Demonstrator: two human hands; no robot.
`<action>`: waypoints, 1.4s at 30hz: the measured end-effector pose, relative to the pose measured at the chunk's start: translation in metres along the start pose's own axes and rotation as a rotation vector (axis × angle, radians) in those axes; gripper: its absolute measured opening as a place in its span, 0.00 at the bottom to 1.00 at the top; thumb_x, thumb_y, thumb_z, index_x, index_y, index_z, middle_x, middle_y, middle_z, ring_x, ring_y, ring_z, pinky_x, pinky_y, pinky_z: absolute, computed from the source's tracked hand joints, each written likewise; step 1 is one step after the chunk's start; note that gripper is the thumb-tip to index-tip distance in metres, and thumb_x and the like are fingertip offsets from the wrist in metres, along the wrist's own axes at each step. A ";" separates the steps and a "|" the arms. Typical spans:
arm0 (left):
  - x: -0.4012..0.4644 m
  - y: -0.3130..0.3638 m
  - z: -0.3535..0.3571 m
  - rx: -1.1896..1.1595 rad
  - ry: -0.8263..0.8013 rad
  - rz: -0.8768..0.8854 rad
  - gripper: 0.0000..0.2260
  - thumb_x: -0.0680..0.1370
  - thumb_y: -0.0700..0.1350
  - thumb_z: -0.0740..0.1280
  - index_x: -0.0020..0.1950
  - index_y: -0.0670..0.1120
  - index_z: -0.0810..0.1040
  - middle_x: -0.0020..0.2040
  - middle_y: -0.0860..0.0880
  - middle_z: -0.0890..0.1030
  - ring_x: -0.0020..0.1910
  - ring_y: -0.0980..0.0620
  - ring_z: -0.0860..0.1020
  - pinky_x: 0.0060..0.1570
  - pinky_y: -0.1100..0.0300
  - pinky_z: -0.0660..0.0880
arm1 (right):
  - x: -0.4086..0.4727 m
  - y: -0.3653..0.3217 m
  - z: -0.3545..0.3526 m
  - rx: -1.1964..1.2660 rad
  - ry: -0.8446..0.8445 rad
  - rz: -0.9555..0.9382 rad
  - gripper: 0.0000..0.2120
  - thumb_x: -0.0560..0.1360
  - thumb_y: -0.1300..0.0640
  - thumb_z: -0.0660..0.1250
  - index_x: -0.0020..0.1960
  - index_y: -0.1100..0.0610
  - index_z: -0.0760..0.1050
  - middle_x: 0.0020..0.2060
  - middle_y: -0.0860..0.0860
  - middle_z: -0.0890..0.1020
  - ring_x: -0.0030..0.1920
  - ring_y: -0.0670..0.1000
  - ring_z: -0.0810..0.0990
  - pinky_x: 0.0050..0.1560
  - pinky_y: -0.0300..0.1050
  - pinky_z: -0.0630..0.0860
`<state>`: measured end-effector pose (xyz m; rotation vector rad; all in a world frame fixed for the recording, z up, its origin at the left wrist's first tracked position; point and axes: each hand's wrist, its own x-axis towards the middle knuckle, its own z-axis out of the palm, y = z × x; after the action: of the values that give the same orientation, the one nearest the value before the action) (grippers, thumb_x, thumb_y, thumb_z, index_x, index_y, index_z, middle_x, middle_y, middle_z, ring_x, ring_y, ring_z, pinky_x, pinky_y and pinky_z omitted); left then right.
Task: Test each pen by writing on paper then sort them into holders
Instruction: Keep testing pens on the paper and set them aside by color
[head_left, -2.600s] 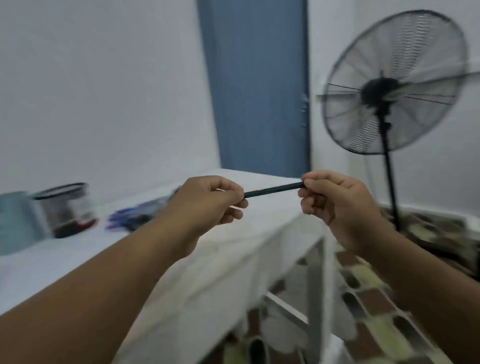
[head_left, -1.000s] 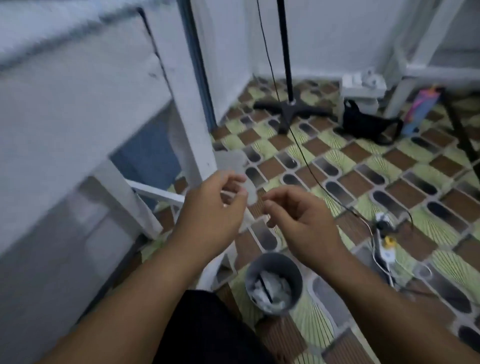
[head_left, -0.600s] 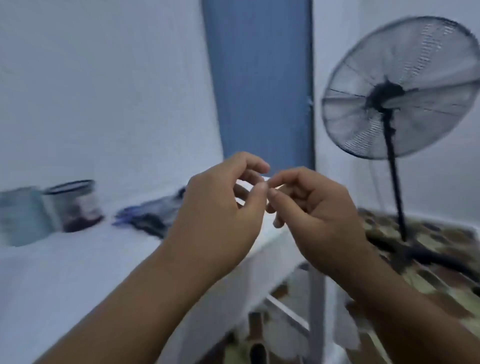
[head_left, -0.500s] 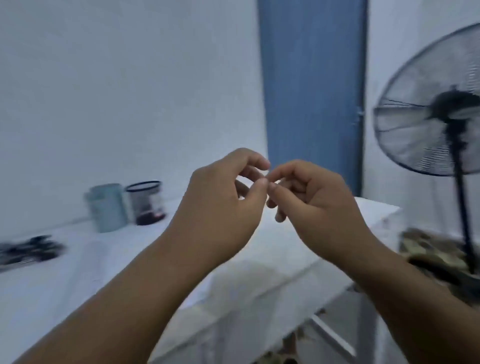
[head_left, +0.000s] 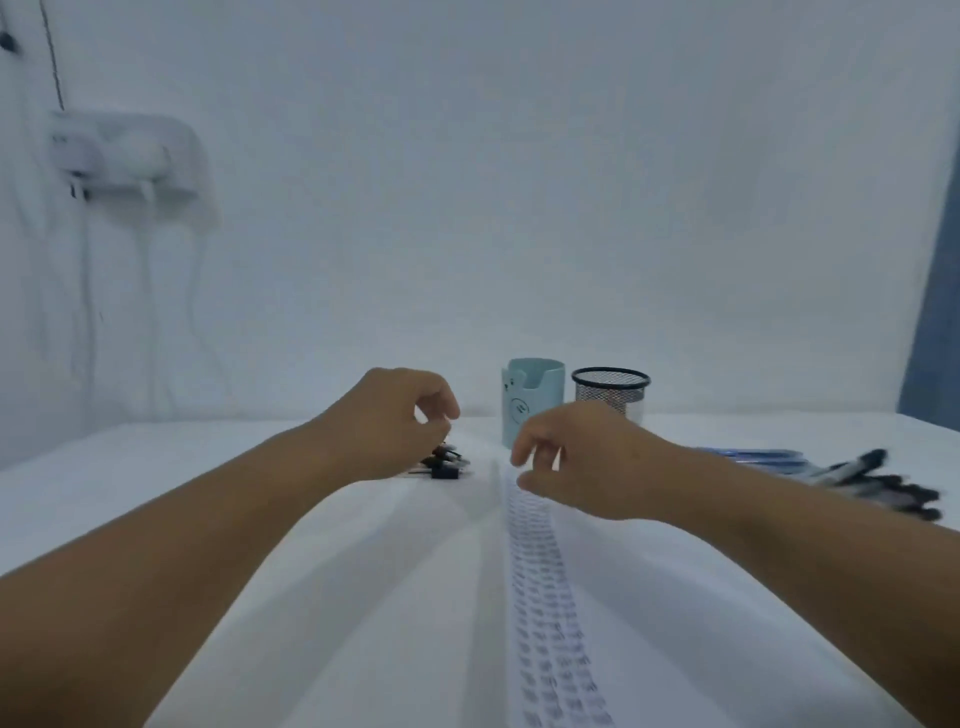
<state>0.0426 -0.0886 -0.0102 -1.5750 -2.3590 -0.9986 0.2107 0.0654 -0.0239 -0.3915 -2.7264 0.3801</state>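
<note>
A white paper (head_left: 395, 613) lies on the table in front of me, with a column of small written marks (head_left: 545, 597) running down it. My left hand (head_left: 395, 421) hovers over a small cluster of black pen pieces (head_left: 444, 465), fingers loosely curled, nothing visible in it. My right hand (head_left: 582, 460) hangs over the top of the written column, fingers relaxed and holding nothing. Behind the hands stand a light blue holder (head_left: 532, 400) and a black mesh holder (head_left: 610, 389). Black pens (head_left: 878, 486) and blue pens (head_left: 753, 456) lie at the right.
The white table (head_left: 104, 467) runs back to a white wall. A white wall fixture (head_left: 124, 156) with hanging cables is at the upper left. A blue door edge (head_left: 935, 312) shows at the far right.
My view has swung from the fan and floor back to the table. My hands, pinched together in the air before, have separated and dropped over the paper; the dark pen held earlier is gone from them.
</note>
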 end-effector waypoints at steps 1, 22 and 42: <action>0.005 -0.013 0.002 0.036 -0.037 -0.022 0.08 0.77 0.40 0.67 0.46 0.53 0.81 0.48 0.57 0.82 0.37 0.59 0.79 0.31 0.74 0.70 | 0.006 0.006 0.005 -0.045 -0.061 -0.006 0.05 0.75 0.51 0.73 0.50 0.47 0.80 0.42 0.43 0.82 0.36 0.38 0.75 0.38 0.31 0.70; 0.014 -0.024 0.029 -0.367 0.396 0.035 0.10 0.78 0.39 0.71 0.53 0.54 0.77 0.41 0.54 0.84 0.36 0.55 0.80 0.40 0.65 0.75 | 0.017 0.062 0.046 0.220 0.064 -0.123 0.02 0.75 0.52 0.74 0.47 0.47 0.83 0.35 0.37 0.81 0.33 0.42 0.74 0.37 0.32 0.70; 0.003 0.006 0.085 -0.707 0.090 -0.044 0.09 0.70 0.41 0.79 0.42 0.42 0.79 0.33 0.47 0.84 0.35 0.49 0.75 0.42 0.58 0.71 | 0.012 0.042 0.012 1.479 0.005 0.217 0.24 0.82 0.42 0.52 0.54 0.59 0.80 0.33 0.56 0.77 0.31 0.54 0.75 0.34 0.44 0.72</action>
<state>0.0670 -0.0351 -0.0717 -1.6068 -2.0923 -2.0211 0.2044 0.1057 -0.0437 -0.2118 -1.6725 2.1222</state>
